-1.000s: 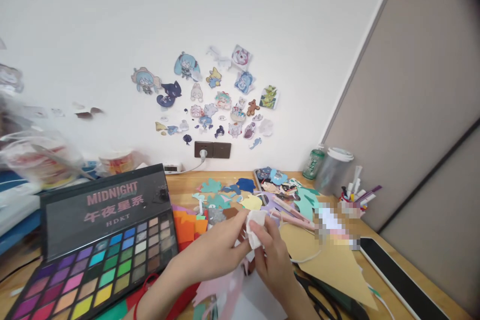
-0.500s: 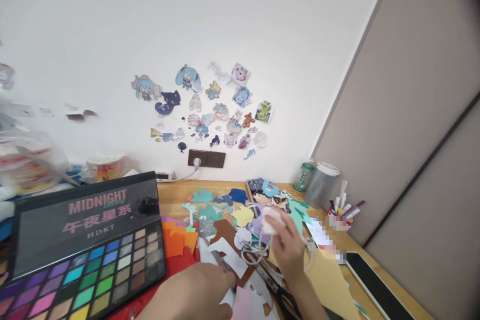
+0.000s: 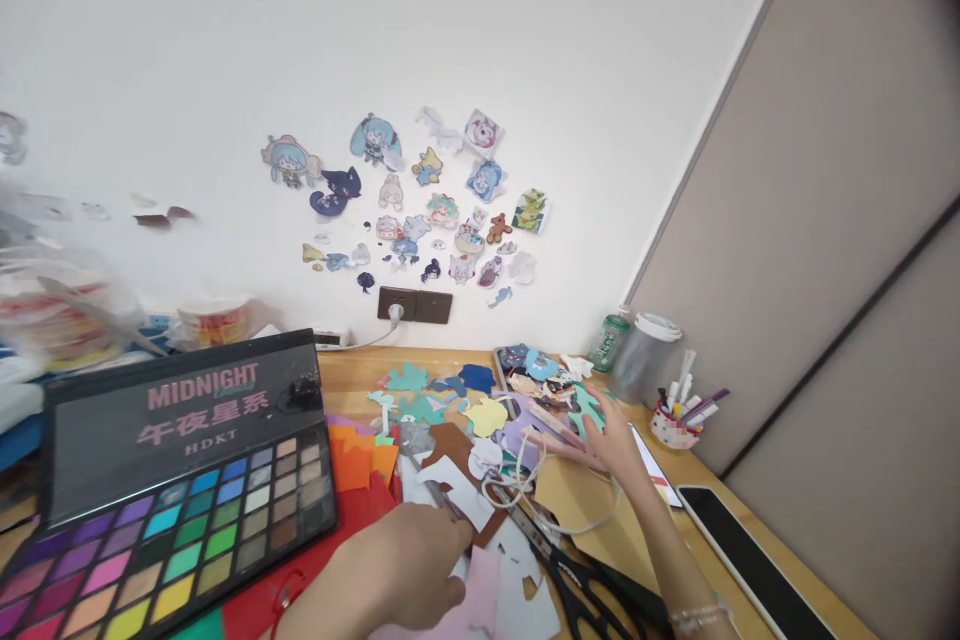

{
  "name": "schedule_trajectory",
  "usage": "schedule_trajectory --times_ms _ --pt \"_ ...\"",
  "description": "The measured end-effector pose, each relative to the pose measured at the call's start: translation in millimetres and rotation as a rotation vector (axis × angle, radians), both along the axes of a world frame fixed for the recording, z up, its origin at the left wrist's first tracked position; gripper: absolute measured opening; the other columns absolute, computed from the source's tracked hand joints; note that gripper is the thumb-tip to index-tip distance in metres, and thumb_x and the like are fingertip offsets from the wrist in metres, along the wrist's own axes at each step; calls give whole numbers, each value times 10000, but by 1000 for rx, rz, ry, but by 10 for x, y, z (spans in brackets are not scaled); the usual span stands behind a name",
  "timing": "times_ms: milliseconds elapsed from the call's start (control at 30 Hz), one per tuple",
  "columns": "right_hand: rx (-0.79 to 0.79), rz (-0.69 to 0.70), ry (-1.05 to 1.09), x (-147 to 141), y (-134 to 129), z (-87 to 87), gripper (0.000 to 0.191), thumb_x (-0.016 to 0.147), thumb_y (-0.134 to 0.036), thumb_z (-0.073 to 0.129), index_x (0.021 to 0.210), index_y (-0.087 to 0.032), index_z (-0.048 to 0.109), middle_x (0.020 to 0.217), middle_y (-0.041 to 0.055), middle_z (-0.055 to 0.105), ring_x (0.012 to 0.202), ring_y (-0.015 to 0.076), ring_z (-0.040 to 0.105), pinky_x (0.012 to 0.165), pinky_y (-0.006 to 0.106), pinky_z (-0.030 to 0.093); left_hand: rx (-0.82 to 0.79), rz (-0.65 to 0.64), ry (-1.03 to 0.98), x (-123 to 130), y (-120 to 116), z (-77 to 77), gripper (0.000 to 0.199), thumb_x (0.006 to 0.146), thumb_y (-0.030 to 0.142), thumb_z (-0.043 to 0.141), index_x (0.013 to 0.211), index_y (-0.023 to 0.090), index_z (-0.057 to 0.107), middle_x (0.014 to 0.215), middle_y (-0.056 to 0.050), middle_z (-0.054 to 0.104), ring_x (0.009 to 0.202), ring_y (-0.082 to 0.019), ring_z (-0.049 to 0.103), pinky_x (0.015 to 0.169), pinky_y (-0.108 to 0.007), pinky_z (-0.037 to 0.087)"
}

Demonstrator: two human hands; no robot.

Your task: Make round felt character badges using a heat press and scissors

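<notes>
The left hand (image 3: 416, 560) is just left of the long scissors with black handles and metal blades (image 3: 551, 552), curled with its back to view. A slim grey metallic-looking tool (image 3: 441, 496) pokes out past its fingers, also left of the scissors; the rest is hidden, and I cannot tell whether the hand grips it. Beyond the scissors, to their right, the right hand (image 3: 611, 445) has its fingers spread wide. Pale pink stick-like pieces (image 3: 556, 426) and a jagged teal paper shape (image 3: 587, 406) lie beside and beneath those fingers, partly covered; contact is hard to judge. Right of the scissors, the forearm hides part of a phone with a lit screen (image 3: 654, 468), while a flat black slab with a white edge (image 3: 750, 560) is cut off by the lower border. Far left of the scissors, an open black palette of coloured squares (image 3: 187, 490) is cut off too, and the tubs behind it blur.

Smooth wooden desk (image 3: 349, 378) shows in a strip beyond the scissors, along the wall, and again between slab and phone.

A smooth tan paper sheet (image 3: 592, 492) lies just beyond the scissors' handles. A thin white cord (image 3: 504, 492) loops around their blades, near a white cut sheet (image 3: 454, 492) and ragged brown paper (image 3: 450, 442).
</notes>
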State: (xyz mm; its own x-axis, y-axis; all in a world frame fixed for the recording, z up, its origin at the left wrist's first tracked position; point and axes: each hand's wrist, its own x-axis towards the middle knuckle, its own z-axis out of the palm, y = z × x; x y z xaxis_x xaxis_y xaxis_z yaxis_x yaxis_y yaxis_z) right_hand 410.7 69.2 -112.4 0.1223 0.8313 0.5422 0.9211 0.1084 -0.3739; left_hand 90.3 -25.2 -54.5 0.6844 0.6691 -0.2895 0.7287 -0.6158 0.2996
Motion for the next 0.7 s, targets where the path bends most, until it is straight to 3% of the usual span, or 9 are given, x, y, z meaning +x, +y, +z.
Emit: schedule_trajectory --times_ms 167,267,367,433,467,567,633,700 --pt "-8 66 152 -222 -388 -40 294 856 -317 347 974 -169 572 1032 109 614 1020 241 530 900 416 397 -11 -8 -11 42 9 -97 387 751 280 511 1095 119 586 1045 -194 605 915 -372 596 737 -498 494" --pt "-109 180 206 -399 -562 -3 295 866 -320 363 934 -168 607 942 100 653 919 224 578 846 379 431 4 -23 -41 71 10 -113 418 727 237 535 1133 140 554 1085 -160 574 955 -334 574 777 -450 480" --pt "-359 416 219 -660 -768 102 267 857 -300 413 890 -204 660 667 4 667 618 147 610 594 244 467 -10 -71 -88 118 36 -148 457 726 226 550 1177 159 513 1070 -130 568 967 -303 565 783 -408 474" --pt "-630 659 125 -833 -904 183 244 848 -261 437 852 -237 680 635 -33 672 579 119 604 554 204 432 -17 -99 -106 149 65 -192 452 725 222 562 1169 157 507 1063 -122 571 963 -297 568 775 -393 476" --pt "-693 690 15 -900 -959 214 255 850 -252 430 799 -237 680 618 -36 669 572 118 600 550 204 410 -10 -104 -107 162 81 -217 432 721 212 566 1145 149 517 1053 -120 577 953 -297 572 766 -388 478" --pt "-680 462 -336 -975 -1040 230 247 832 -236 432 737 -203 658 676 22 683 649 176 619 552 245 349 32 -107 -114 195 126 -289 345 706 154 558 1051 136 567 996 -107 599 918 -287 580 751 -373 480" --pt "-661 308 -424 -935 -1028 186 195 791 -227 468 746 -182 652 718 69 684 676 218 626 532 263 312 53 -104 -133 213 151 -325 332 700 122 547 1028 147 592 981 -97 600 922 -274 573 761 -359 473" --pt "-687 267 -426 -875 -995 129 145 748 -221 510 763 -177 647 739 81 683 677 231 627 519 264 289 51 -99 -150 230 170 -349 332 692 115 554 1016 162 610 979 -91 592 929 -263 564 764 -346 465"
